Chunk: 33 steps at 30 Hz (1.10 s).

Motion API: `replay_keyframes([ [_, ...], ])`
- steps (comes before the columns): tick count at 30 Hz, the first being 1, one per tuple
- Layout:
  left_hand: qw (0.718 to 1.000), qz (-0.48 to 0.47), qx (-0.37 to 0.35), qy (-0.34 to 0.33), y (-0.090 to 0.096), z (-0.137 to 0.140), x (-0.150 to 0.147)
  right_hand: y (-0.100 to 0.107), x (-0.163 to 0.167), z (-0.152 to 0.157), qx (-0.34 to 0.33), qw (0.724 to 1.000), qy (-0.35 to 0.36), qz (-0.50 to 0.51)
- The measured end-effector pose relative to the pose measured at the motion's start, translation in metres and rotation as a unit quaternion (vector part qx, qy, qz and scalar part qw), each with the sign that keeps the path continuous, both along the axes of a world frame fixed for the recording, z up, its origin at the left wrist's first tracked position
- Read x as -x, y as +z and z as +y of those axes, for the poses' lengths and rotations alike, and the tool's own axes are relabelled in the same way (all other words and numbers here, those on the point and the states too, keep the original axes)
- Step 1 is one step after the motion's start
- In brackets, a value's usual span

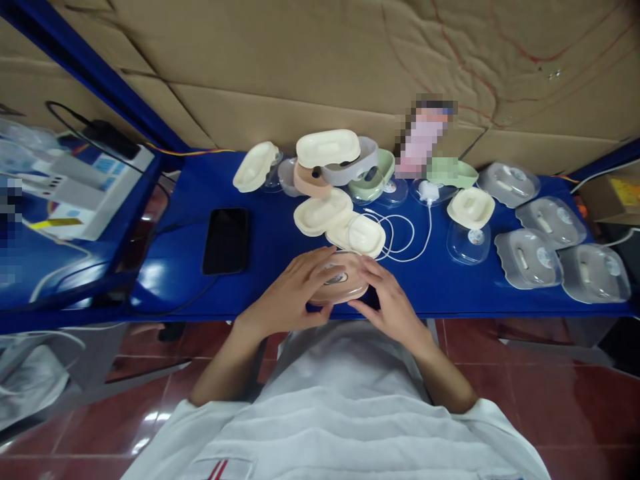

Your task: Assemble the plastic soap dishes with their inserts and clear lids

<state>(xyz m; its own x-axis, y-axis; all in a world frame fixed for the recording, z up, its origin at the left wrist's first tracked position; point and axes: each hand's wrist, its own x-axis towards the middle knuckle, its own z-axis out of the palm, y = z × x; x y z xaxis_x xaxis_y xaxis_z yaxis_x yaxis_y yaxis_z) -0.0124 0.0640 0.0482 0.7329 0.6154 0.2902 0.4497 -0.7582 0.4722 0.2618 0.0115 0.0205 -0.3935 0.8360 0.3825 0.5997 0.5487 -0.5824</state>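
Observation:
A pinkish-beige plastic soap dish [345, 287] with a clear lid lies between my two hands near the table's front edge. My left hand [303, 290] grips its left side, fingers over the top and thumb at the near edge. On the right side, my right hand [387, 293] holds it with fingers at the far rim and thumb at the front. Just beyond are two cream dish parts, one [323, 212] partly overlapping the other [367, 235]. A clear cover partly overlies the nearer cream part. The underside of the held dish is hidden.
On the blue table [280, 247] lies a black phone [226, 241] at left. Behind are stacked cream, grey and green dish parts [327, 148]. A white charger [429, 191] trails its cable. Several clear covers [530, 259] stand at right. Cardboard [280, 73] lines the back.

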Motion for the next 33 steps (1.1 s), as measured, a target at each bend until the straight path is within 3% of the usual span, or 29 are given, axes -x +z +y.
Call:
replay_keyframes([
  [7,0.995,0.031,-0.087,0.038,-0.011,0.002,-0.008,0.002,0.0,0.001,-0.031,0.999,-0.003,-0.01],
  [15,0.987,0.048,-0.142,0.055,-0.007,-0.003,-0.015,0.0,0.0,-0.003,-0.078,0.996,-0.025,-0.027],
  [24,0.992,0.01,-0.112,0.049,-0.015,0.003,-0.014,0.001,0.005,-0.004,-0.072,0.996,-0.039,-0.04],
  [27,0.995,0.017,-0.09,0.05,-0.015,0.004,-0.012,0.008,-0.008,-0.002,-0.09,0.995,-0.031,-0.044],
  [30,0.996,0.008,-0.07,0.049,-0.013,0.004,-0.013,0.016,-0.043,0.004,-0.146,0.976,-0.148,-0.059],
  [33,0.996,-0.03,-0.071,0.055,-0.013,0.005,-0.014,0.015,-0.09,0.01,-0.135,0.918,-0.361,-0.096],
])
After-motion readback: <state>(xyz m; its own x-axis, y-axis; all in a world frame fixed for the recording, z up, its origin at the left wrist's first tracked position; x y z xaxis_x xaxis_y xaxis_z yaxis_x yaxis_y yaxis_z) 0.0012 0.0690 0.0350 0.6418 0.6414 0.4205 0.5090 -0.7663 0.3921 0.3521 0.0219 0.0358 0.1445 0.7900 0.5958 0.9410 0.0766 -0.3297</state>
